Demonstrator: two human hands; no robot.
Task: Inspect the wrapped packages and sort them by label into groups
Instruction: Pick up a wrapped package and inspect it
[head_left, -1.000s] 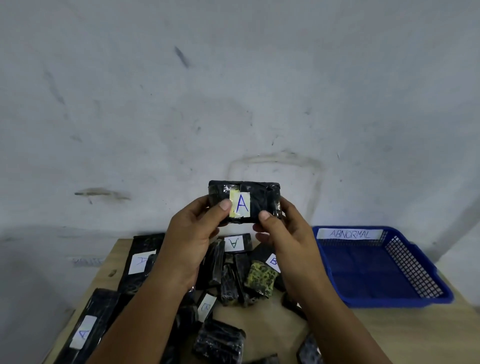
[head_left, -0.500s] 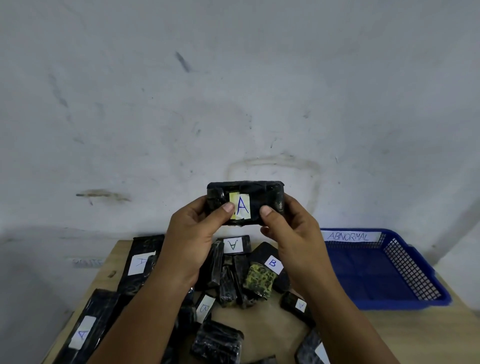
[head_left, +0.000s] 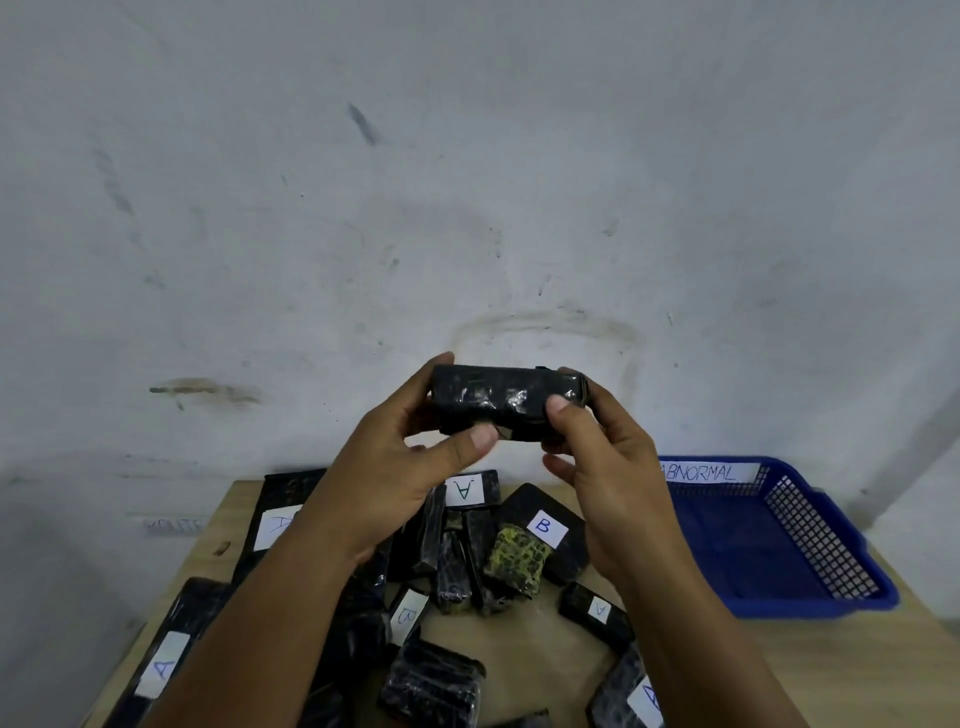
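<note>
I hold a black plastic-wrapped package (head_left: 498, 397) up in front of the wall with both hands. My left hand (head_left: 400, 467) grips its left end, thumb under the lower edge. My right hand (head_left: 597, 457) grips its right end, thumb on the front. Its label is turned out of sight. Below lies a pile of black wrapped packages (head_left: 457, 551) on the wooden table (head_left: 805, 670). Labels read A (head_left: 464, 490), B (head_left: 543, 526), a small A (head_left: 599, 609) and another B (head_left: 408, 616). One package has a yellow-green mottled wrap (head_left: 517, 558).
A blue plastic basket (head_left: 831, 566) labelled ABNORMAL (head_left: 701, 473) stands at the table's right, with nothing seen inside. Long black packages marked A (head_left: 161, 670) lie along the left edge. A grey wall rises right behind the table.
The held package has been rotated: its A label faced me before and is now out of sight. Both hands keep hold of its ends.
</note>
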